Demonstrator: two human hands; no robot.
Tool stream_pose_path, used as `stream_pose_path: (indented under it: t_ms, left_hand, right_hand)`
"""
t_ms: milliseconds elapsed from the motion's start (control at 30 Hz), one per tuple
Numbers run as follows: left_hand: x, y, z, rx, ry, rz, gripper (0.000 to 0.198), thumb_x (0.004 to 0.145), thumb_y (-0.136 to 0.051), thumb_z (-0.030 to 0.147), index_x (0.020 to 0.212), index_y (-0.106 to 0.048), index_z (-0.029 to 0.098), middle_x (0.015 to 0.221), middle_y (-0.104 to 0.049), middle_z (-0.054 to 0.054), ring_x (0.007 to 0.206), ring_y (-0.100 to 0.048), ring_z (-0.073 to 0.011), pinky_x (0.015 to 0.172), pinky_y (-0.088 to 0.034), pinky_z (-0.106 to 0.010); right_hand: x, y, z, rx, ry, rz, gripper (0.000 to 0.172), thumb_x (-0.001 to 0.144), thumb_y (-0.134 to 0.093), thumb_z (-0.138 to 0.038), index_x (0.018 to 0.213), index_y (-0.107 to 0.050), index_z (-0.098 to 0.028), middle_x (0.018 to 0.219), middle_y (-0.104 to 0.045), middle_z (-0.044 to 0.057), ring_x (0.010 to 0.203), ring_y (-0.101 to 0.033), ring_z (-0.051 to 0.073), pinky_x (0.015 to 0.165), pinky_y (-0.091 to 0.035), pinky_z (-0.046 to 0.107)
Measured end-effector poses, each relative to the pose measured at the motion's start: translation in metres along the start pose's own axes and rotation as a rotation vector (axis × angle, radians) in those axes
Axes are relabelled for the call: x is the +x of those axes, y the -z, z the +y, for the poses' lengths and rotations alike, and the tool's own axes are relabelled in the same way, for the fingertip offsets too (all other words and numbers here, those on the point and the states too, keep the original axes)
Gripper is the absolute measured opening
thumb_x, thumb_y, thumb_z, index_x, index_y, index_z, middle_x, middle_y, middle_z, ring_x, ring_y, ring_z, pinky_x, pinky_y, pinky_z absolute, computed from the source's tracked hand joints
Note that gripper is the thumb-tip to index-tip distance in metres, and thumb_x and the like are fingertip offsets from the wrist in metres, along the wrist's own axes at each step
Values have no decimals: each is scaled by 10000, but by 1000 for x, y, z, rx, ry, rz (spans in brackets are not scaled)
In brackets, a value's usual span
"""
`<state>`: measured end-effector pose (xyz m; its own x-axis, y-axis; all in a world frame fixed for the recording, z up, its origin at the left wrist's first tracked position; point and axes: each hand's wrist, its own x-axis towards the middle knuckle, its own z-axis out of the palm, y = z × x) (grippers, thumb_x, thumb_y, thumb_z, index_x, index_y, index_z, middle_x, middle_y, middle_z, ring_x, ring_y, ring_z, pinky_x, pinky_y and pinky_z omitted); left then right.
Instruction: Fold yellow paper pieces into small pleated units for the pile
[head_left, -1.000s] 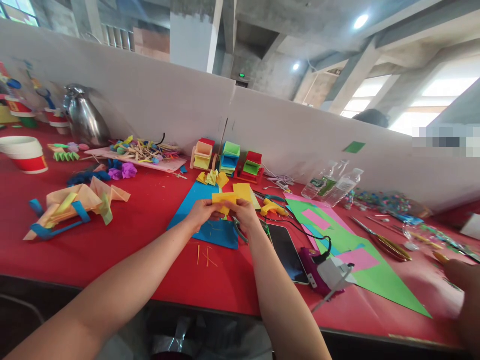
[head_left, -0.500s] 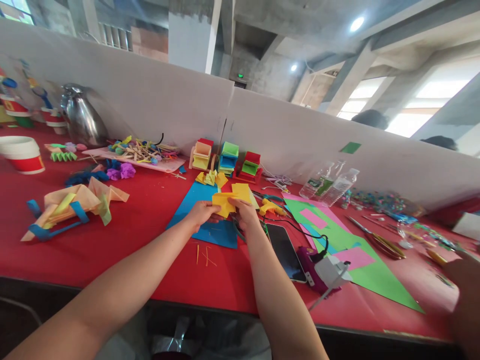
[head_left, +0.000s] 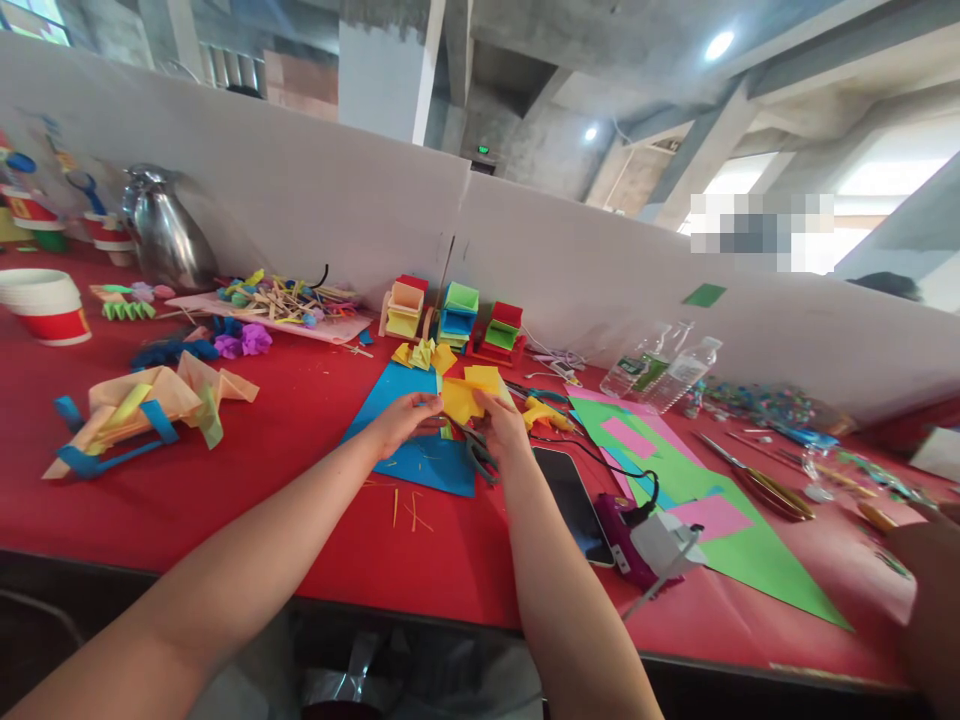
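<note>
A small piece of yellow paper (head_left: 459, 399) is held up between both hands, over a blue sheet (head_left: 427, 475). My left hand (head_left: 407, 422) pinches its left edge, fingers closed. On the right edge, my right hand (head_left: 504, 424) grips the paper between thumb and fingers. Dark-handled scissors (head_left: 481, 457) lie beside and partly under my right hand. Behind the held piece is more yellow paper (head_left: 482, 378), and folded yellow paper shapes (head_left: 424, 356) rest at the blue sheet's far end. Thin yellow scraps (head_left: 396, 508) lie in front.
Small paper boxes (head_left: 457, 315) stand along the white partition (head_left: 315, 190). A tablet (head_left: 574, 503), a purple power strip (head_left: 630, 545) and a yellow glue gun (head_left: 544, 413) lie on the right. A peach paper model (head_left: 135, 410) sits left; another person's arm (head_left: 926, 575) reaches in far right.
The yellow paper has been turned and shifted slightly right. My left hand has moved a little right with its fingers nearer the paper's edge. More of the scissors shows.
</note>
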<state>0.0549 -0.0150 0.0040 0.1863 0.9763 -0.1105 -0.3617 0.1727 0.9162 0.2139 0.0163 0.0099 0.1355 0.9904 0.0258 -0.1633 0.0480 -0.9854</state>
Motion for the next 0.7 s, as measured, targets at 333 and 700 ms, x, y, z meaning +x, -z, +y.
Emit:
stream_pose_path:
  t_ms: [333, 700]
  left_hand:
    - [16, 12, -4, -85, -46, 208, 172, 726, -574, 170, 885, -623, 129, 716, -690, -39, 620, -652, -162, 497, -490, -230]
    - [11, 9, 2, -40, 68, 114, 209, 746, -481, 238, 873, -615, 140, 747, -685, -70, 650, -649, -196, 500, -518, -277]
  right_hand:
    - [-17, -22, 5, -384, 432, -108, 521, 551, -722, -257, 1052, -583, -215, 1007, -571, 39, 805, -527, 157, 722, -462, 293]
    - [-33, -26, -12, -812, 940, -11, 230, 745, -566, -213, 974, -558, -230, 1056, -510, 81, 1029, -477, 240, 869, -418, 396]
